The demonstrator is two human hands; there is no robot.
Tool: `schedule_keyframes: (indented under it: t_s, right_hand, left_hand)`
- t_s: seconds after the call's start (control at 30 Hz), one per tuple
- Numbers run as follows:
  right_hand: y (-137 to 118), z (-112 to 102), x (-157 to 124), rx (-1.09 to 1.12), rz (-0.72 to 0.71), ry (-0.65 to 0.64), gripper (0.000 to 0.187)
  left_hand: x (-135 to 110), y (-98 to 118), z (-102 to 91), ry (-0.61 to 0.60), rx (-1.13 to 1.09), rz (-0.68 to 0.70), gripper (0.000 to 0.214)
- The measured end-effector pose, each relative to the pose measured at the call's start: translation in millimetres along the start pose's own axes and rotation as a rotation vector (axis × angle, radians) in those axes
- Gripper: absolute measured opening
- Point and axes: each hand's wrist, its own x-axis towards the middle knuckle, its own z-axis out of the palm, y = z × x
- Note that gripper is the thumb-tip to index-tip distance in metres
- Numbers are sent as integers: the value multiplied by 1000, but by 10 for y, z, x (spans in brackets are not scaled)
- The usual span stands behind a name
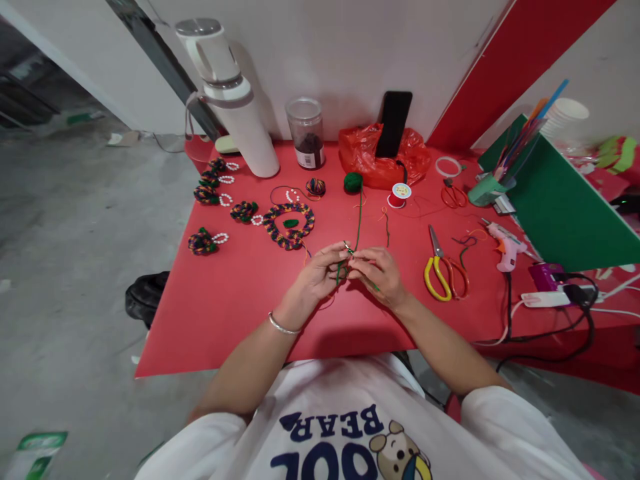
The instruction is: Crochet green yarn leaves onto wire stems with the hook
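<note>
My left hand (pixel 320 272) is closed in a pinch on green yarn (pixel 359 223), just above the front middle of the red table. Fingertip to fingertip with it, my right hand (pixel 381 275) pinches the same small green work. A short green end shows below the right fingers; I cannot tell whether it is yarn or a tool. From the fingers the strand runs back to a green yarn ball (pixel 353 183). Left of the hands lies a braided multicolour yarn ring (pixel 270 230) with a small green leaf-shaped piece (pixel 291 223) inside it.
Several yarn pieces with white bead loops (pixel 203 241) lie at the left. Yellow-handled scissors (pixel 438 270), a pink glue gun (pixel 507 247) and a power strip (pixel 545 298) are at the right. A white flask (pixel 245 127), a jar (pixel 306 137) and a phone (pixel 394 123) stand behind.
</note>
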Motion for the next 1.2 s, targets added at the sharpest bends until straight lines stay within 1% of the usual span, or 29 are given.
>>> schedule_keyframes:
  t_s: [0.07,0.13,0.23,0.37,0.53,0.63,0.7,0.8,0.87,0.9,0.93,1.0,1.07,1.13,1.2]
  right_hand:
    - [34,-49,24,79,-4,-34,21]
    - [55,-103,59,144,-6,-80,20]
    - [53,-169,98,203,0,-136,17]
    - [10,-226,105,254,90,-182,13]
    - [-39,-325,131,398,222,-214,20]
    - [-41,-365,135,514,361,-213,24]
    - [-24,-340,113,621,467,-191,27]
    - [18,-218,64,854,581,-109,35]
    - [30,-124,45,960,607,-53,38]
    - [26,-88,44,952,601,-31,38]
    - [14,-64,49,901,585,-13,36]
    - [-25,-55,72,717,523,5,30]
    - [-68,-82,103,551,445,-6,25]
    - [-95,-115,126,474,382,-15,23]
    - [-101,-132,137,445,357,-8,23]
  left_hand:
    - [3,35,-52,-31,43,-39,29]
    - [10,58,-96,-3,111,-31,29]
    - [20,76,-134,63,216,21,29]
    - [24,88,-135,123,302,73,25]
    - [5,107,-113,83,329,52,23]
    - [-17,125,-102,54,344,12,24]
    - [-32,131,-89,38,332,5,25]
    - [-43,106,-58,18,268,27,29]
    - [-38,59,-37,10,225,59,31]
    - [-32,30,-28,15,212,84,32]
    - [-25,0,-22,27,205,113,33]
    - [-10,-50,-16,66,202,193,34]
    - [-3,-75,-15,92,194,240,36]
    - [-6,-69,-13,107,188,253,37]
    - [-12,-47,-8,103,182,248,38]
